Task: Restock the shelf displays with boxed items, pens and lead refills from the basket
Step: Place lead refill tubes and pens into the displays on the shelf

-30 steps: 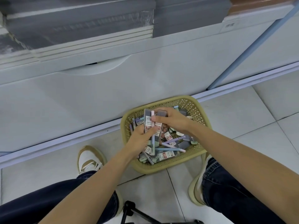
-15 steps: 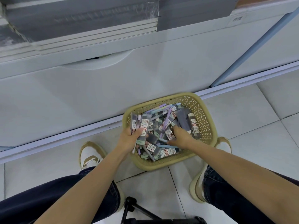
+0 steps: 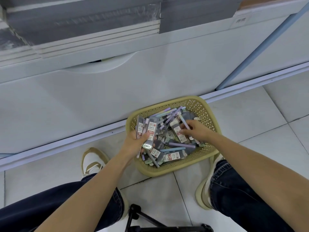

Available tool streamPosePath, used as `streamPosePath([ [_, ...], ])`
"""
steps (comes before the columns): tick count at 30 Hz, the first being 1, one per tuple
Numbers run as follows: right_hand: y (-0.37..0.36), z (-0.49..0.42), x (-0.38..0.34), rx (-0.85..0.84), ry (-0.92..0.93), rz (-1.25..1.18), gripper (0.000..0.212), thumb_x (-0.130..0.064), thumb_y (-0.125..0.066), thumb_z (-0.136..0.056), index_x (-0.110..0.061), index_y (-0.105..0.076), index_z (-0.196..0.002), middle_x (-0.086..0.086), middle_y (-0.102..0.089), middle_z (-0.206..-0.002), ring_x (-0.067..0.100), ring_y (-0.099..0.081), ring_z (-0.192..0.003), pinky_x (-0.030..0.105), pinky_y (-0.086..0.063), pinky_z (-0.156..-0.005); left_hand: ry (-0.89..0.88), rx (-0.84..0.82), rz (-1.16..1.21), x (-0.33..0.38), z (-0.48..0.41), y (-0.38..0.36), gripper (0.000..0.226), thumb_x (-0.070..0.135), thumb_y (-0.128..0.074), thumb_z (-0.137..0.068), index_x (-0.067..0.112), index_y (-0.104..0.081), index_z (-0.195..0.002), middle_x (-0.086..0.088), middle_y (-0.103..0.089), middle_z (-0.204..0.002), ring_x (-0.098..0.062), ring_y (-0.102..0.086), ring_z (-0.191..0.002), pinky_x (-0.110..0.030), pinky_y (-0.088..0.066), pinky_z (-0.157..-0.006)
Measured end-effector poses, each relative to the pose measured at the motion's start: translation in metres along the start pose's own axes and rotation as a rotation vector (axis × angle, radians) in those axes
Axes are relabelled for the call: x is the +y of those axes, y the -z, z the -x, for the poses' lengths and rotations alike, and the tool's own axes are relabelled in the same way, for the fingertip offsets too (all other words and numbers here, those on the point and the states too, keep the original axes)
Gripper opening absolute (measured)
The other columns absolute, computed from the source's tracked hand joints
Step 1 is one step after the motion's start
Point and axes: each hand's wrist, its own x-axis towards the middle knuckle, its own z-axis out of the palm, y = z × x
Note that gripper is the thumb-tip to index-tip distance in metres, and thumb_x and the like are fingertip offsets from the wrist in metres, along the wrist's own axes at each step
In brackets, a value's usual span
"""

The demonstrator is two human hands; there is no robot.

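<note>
Flat, clear refill cases (image 3: 151,129) are being gripped in the curled left hand (image 3: 133,145) over a perforated tan plastic basket (image 3: 208,104); a slim lilac pen (image 3: 183,121) is being pinched by the right hand (image 3: 199,132) inside it. Glossy floor tiles (image 3: 250,118) are lying beneath, beside a white cabinet (image 3: 100,97).

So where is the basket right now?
Head view, right of centre: the tan basket sits on the tiled floor at the white cabinet's base, between the left shoe and right shoe.
</note>
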Motion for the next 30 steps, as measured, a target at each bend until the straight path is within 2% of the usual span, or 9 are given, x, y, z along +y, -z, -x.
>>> streamPosePath([
  [3,0.017,0.007,-0.020,0.031,0.080,-0.264,0.018,-0.017,-0.066,-0.090,-0.002,-0.062,-0.100,0.009,-0.068,-0.081,0.007,-0.065,-0.062,0.017,-0.052,-0.059,-0.038,-0.005,0.054,0.005,0.002,-0.002,0.025,0.020,-0.055,-0.097,0.001,-0.061,-0.113,-0.018,-0.073,-0.085,-0.008,-0.057,-0.044,-0.018,-0.041,-0.039],
  [7,0.022,0.014,-0.052,-0.056,0.182,-0.457,0.006,-0.012,-0.068,-0.088,-0.010,-0.063,-0.091,0.000,-0.074,-0.081,0.016,-0.072,-0.076,0.022,-0.057,-0.064,-0.080,-0.023,0.123,0.015,0.006,-0.006,0.022,0.019,-0.053,-0.099,0.006,-0.063,-0.113,-0.014,-0.075,-0.084,-0.009,-0.065,-0.052,-0.016,-0.044,-0.042],
  [11,0.007,0.020,-0.078,-0.023,0.274,-0.497,0.006,-0.006,-0.067,-0.089,-0.002,-0.065,-0.092,0.010,-0.075,-0.089,0.024,-0.072,-0.081,0.021,-0.058,-0.067,-0.100,-0.063,0.192,0.029,0.016,-0.016,0.018,0.022,-0.054,-0.098,0.016,-0.066,-0.111,-0.006,-0.076,-0.095,-0.021,-0.073,-0.083,-0.029,-0.057,-0.066],
  [13,0.002,0.026,-0.088,-0.003,0.309,-0.490,0.005,-0.005,-0.066,-0.089,-0.003,-0.067,-0.093,0.012,-0.074,-0.090,0.024,-0.071,-0.079,0.024,-0.059,-0.071,-0.121,-0.041,0.186,0.038,0.023,-0.021,0.015,0.024,-0.057,-0.096,0.019,-0.067,-0.106,-0.006,-0.076,-0.097,-0.022,-0.071,-0.087,-0.034,-0.056,-0.073],
  [16,0.006,0.036,-0.102,0.036,0.348,-0.445,0.006,-0.006,-0.066,-0.090,-0.007,-0.069,-0.094,0.014,-0.072,-0.090,0.022,-0.070,-0.074,0.029,-0.059,-0.075,-0.165,0.020,0.186,0.053,0.035,-0.023,0.017,0.021,-0.063,-0.093,0.012,-0.067,-0.107,-0.009,-0.074,-0.097,-0.019,-0.071,-0.079,-0.030,-0.057,-0.065],
  [19,0.015,0.052,-0.120,0.094,0.383,-0.362,0.014,-0.012,-0.067,-0.090,-0.004,-0.071,-0.101,0.011,-0.072,-0.088,0.013,-0.070,-0.071,0.026,-0.058,-0.070,-0.205,0.033,0.180,0.072,0.049,-0.021,0.026,0.016,-0.067,-0.090,0.004,-0.065,-0.113,-0.018,-0.072,-0.104,-0.029,-0.071,-0.089,-0.038,-0.059,-0.073],
  [24,0.039,0.089,-0.162,0.229,0.500,-0.307,0.029,-0.022,-0.053,-0.099,0.002,-0.066,-0.088,0.004,-0.065,-0.066,0.006,-0.057,-0.050,0.022,-0.045,-0.051,-0.380,0.037,0.151,0.114,0.083,-0.018,0.024,0.016,-0.066,-0.090,0.004,-0.066,-0.110,-0.013,-0.073,-0.097,-0.014,-0.069,-0.069,-0.019,-0.050,-0.053],
  [27,0.060,0.117,-0.191,0.154,0.531,-0.393,0.033,-0.025,-0.042,-0.103,0.001,-0.063,-0.099,0.005,-0.064,-0.066,0.013,-0.058,-0.054,0.022,-0.044,-0.047,-0.454,0.024,0.170,0.137,0.110,-0.014,0.024,0.017,-0.065,-0.090,0.007,-0.064,-0.112,-0.010,-0.074,-0.097,-0.014,-0.071,-0.074,-0.019,-0.050,-0.056],
  [30,0.079,0.151,-0.217,0.071,0.617,-0.391,0.029,-0.022,-0.043,-0.103,0.000,-0.057,-0.118,0.004,-0.063,-0.070,0.016,-0.061,-0.062,0.021,-0.047,-0.050,-0.548,0.010,0.145,0.163,0.138,-0.011,0.022,0.022,-0.059,-0.095,0.011,-0.060,-0.114,-0.002,-0.071,-0.078,-0.007,-0.065,-0.061,-0.018,-0.041,-0.051],
])
